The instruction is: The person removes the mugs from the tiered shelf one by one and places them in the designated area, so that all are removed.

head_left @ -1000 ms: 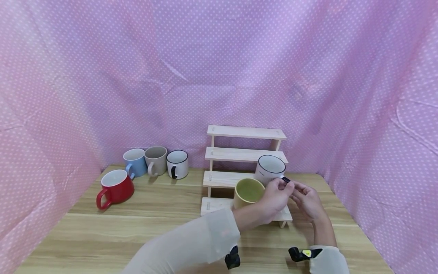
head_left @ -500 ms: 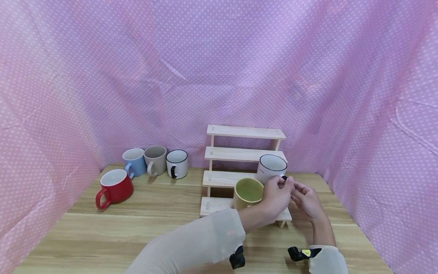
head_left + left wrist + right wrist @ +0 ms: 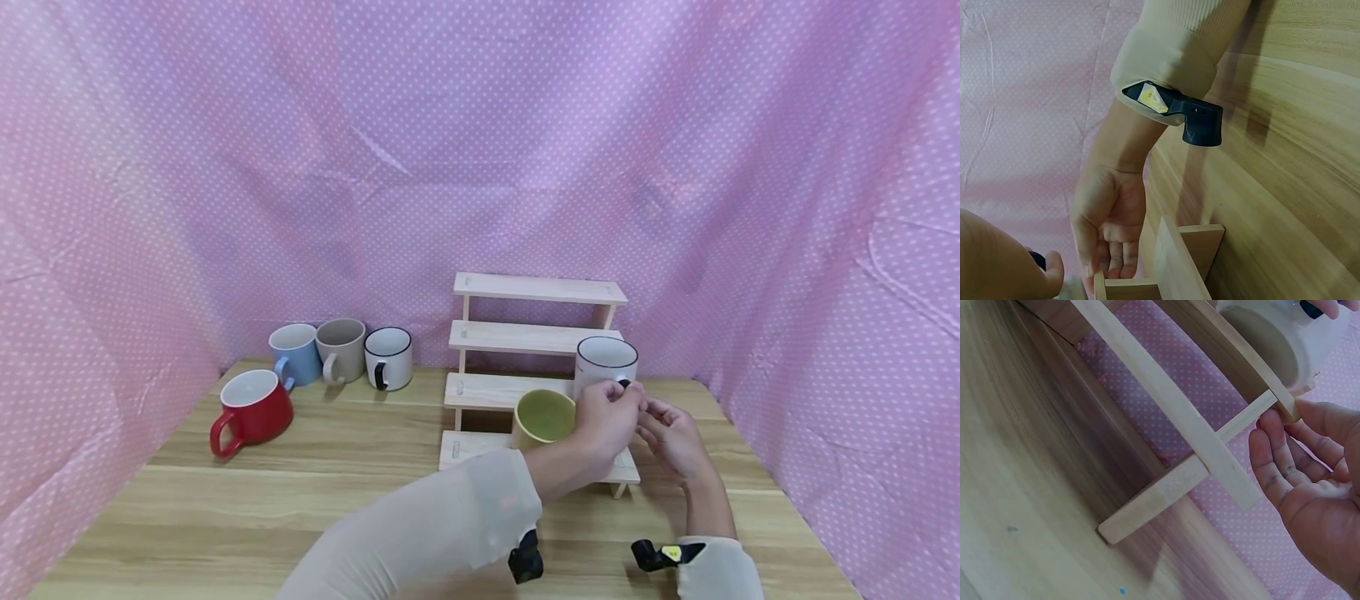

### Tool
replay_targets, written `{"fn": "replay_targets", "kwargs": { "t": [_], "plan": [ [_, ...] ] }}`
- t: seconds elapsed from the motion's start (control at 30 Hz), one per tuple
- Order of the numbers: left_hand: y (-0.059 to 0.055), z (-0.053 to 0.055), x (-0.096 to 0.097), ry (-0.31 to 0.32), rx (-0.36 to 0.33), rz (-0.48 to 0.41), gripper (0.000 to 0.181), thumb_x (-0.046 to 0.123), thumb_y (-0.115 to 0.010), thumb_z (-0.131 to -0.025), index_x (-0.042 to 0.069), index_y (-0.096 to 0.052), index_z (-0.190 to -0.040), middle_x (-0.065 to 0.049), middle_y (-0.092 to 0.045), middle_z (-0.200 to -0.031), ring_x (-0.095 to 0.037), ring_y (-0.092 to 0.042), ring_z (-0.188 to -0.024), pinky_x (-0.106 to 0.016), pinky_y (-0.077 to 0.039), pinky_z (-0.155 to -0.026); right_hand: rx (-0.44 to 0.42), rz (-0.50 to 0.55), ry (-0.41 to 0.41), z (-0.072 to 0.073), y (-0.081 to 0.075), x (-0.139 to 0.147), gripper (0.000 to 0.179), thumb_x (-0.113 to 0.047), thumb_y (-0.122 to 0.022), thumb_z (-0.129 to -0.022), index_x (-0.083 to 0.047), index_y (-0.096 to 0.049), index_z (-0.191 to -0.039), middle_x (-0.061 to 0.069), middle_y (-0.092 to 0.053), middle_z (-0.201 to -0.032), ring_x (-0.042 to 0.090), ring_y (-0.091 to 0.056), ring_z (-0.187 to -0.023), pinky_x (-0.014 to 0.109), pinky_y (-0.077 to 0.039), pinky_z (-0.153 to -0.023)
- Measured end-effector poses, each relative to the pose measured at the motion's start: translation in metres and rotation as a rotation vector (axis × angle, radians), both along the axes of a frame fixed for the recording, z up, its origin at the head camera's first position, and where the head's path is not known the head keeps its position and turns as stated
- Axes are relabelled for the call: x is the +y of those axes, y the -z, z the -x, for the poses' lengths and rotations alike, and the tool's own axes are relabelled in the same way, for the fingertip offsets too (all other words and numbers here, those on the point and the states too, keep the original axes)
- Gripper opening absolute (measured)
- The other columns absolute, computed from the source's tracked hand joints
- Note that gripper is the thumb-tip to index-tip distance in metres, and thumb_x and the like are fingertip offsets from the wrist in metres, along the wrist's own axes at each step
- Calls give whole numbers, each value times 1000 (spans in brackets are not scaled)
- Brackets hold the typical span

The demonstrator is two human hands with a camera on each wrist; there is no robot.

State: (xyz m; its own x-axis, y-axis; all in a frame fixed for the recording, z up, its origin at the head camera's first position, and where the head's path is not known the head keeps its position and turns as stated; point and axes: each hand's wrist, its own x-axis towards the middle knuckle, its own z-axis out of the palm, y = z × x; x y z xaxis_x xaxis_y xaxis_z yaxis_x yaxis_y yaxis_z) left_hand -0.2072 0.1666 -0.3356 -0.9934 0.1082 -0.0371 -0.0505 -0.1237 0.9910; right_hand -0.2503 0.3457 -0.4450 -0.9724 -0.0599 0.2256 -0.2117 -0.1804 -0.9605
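Observation:
My left hand (image 3: pixel 609 421) pinches the black handle of a white mug (image 3: pixel 607 357) with a dark rim. The mug stands upright at the right end of the third tier down on a stepped wooden shelf (image 3: pixel 536 337). In the right wrist view its pale base (image 3: pixel 1266 344) shows right at that board's end. My right hand (image 3: pixel 1319 481) pinches the end of the same board, thumb above and fingers curled below. On the lowest tier a yellow-green mug (image 3: pixel 546 417) sits just left of my left hand, its lower right part hidden by the arm.
At the left of the wooden table (image 3: pixel 360 467) stand a red mug (image 3: pixel 258 412), a light blue mug (image 3: pixel 296 358), a grey-beige mug (image 3: pixel 342 350) and another white mug (image 3: pixel 390 358) with a black handle. A pink dotted cloth (image 3: pixel 480 150) hangs behind.
The white mug has moved a little right along its tier, and its handle has turned toward me. My left hand follows with it. My right hand stays at the board's end.

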Motion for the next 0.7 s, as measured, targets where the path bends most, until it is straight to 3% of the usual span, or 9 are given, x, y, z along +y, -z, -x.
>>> {"fn": "replay_targets", "kwargs": {
  "t": [0.2, 0.43, 0.57, 0.7],
  "plan": [
    [-5, -1, -3, 18, 25, 0, 27, 20, -68, -98, 0, -69, -80, 2, -58, -71, -10, -48, -66, -22, -37, -55, -1, -15, 8, 0, 0, 0, 30, 2, -56, -103, -21, -75, -108, -7, -72, -111, 5, -67, -103, 20, -56, -90],
    [-13, 2, -4, 27, 100, 55, 27, 20, -69, -95, 2, -69, -75, 1, -61, -68, -7, -51, -68, -21, -39, -59, -12, -28, 24, -3, -3, -2, 30, 2, -56, -103, -21, -75, -106, -6, -71, -106, 4, -66, -99, 19, -56, -89],
    [-20, 6, -9, 78, 114, 1, 27, 16, -67, -96, -2, -70, -77, -10, -68, -74, -7, -53, -68, -20, -41, -57, 7, -14, 10, -2, -4, -3, 25, 3, -57, -102, -15, -75, -104, -3, -71, -105, 8, -68, -100, 23, -57, -91],
    [-26, 11, -16, 118, 114, -47, 26, 16, -67, -97, -2, -70, -79, -11, -69, -76, -9, -56, -65, -21, -47, -58, 13, -43, -2, 0, -3, -2, 18, -2, -59, -103, -12, -73, -110, -2, -71, -110, 10, -68, -105, 29, -56, -96]
  ]
}}
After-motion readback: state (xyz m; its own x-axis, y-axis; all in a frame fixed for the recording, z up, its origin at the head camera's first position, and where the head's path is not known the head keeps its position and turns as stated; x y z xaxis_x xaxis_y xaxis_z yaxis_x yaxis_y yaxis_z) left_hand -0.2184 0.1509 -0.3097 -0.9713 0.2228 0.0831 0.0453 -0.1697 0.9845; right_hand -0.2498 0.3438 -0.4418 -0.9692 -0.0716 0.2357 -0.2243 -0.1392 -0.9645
